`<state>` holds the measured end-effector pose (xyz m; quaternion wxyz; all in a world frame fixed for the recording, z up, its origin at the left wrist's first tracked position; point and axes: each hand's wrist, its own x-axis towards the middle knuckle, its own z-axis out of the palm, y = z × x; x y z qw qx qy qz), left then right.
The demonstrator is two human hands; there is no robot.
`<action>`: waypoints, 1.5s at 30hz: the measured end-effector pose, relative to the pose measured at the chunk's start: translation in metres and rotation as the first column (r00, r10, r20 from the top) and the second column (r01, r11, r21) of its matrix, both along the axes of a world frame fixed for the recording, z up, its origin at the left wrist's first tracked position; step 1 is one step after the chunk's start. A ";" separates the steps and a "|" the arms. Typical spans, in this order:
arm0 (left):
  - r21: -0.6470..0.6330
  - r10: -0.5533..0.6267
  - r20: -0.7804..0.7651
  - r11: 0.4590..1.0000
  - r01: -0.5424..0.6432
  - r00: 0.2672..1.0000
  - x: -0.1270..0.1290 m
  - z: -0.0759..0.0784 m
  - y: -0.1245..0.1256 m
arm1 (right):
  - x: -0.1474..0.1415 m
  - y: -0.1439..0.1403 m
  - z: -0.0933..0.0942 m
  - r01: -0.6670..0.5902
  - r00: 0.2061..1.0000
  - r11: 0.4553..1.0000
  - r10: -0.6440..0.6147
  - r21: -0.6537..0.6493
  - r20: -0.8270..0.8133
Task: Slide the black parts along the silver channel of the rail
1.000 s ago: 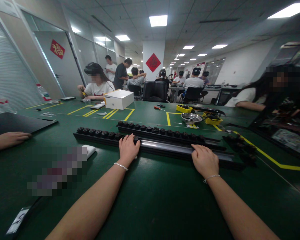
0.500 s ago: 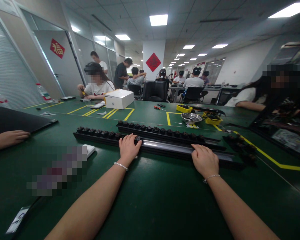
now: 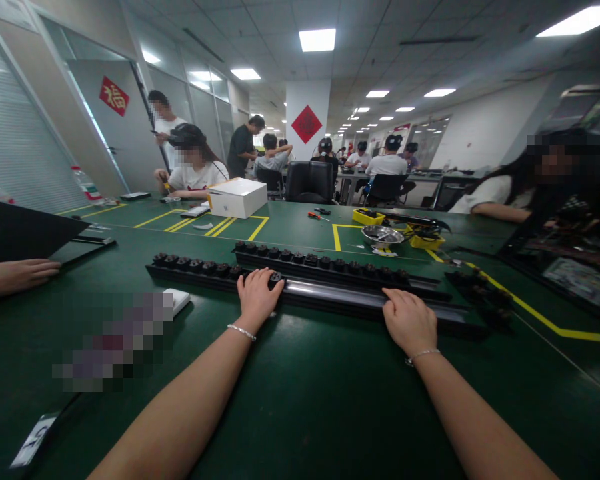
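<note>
A long black rail lies across the green table in front of me; a row of black socket modules fills its left part and the right part shows a bare shiny channel. My left hand rests on the rail, fingertips at the last module. My right hand lies on the rail further right, fingers curled over its edge. A second rail, filled with modules along its length, lies just behind.
A white box, a metal bowl and yellow trays sit further back. A neighbour's hand and a black panel are at the left. Another person sits at the right. Yellow tape lines mark the table.
My hands stay on the rail. At the left, the black panel has been tilted up. A person in the background has walked leftward behind the seated worker.
</note>
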<state>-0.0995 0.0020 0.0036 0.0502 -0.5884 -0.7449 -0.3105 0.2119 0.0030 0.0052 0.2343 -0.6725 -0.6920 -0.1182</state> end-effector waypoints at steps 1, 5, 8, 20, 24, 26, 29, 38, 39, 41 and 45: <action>-0.003 0.000 0.007 1.000 0.000 1.000 0.000 0.000 0.000 | 0.000 0.000 -0.001 -0.001 1.000 1.000 0.001 0.004 -0.001; -0.013 -0.006 0.026 1.000 0.006 1.000 -0.001 -0.001 0.002 | 0.001 0.002 -0.002 -0.009 1.000 1.000 0.009 0.022 0.005; -0.018 -0.015 0.014 1.000 0.015 1.000 -0.002 -0.002 0.002 | 0.001 0.002 -0.003 -0.006 1.000 1.000 0.005 0.028 0.015; -0.024 -0.042 -0.004 0.999 0.042 0.999 -0.002 -0.003 0.004 | 0.001 0.002 -0.002 0.009 1.000 1.000 -0.009 0.008 0.017; -0.021 -0.078 -0.004 0.997 0.078 0.997 0.000 -0.002 0.002 | 0.001 0.002 -0.002 0.002 1.000 1.000 -0.002 0.003 0.005; -0.022 -0.083 -0.004 0.996 0.083 0.997 0.001 -0.001 0.002 | 0.001 0.001 -0.001 0.000 1.000 1.000 0.000 -0.002 0.000; -0.026 -0.089 0.002 0.996 0.089 0.996 0.001 0.000 0.002 | 0.001 0.001 -0.001 0.002 1.000 1.000 -0.002 -0.009 0.000; -0.030 -0.089 -0.004 0.996 0.089 0.996 0.004 0.000 0.002 | 0.001 0.002 -0.004 0.009 1.000 0.999 -0.010 0.031 0.019; -0.032 -0.089 -0.005 0.996 0.089 0.996 0.004 0.000 0.002 | 0.001 0.002 -0.004 0.009 1.000 0.999 -0.009 0.035 0.017; -0.033 -0.090 -0.005 0.995 0.090 0.996 0.004 0.000 0.002 | 0.001 0.002 -0.004 0.005 1.000 0.999 -0.005 0.035 0.011; -0.026 -0.095 -0.004 0.995 0.094 0.996 0.004 -0.001 0.003 | 0.001 0.001 -0.003 -0.002 1.000 1.000 0.002 0.020 0.004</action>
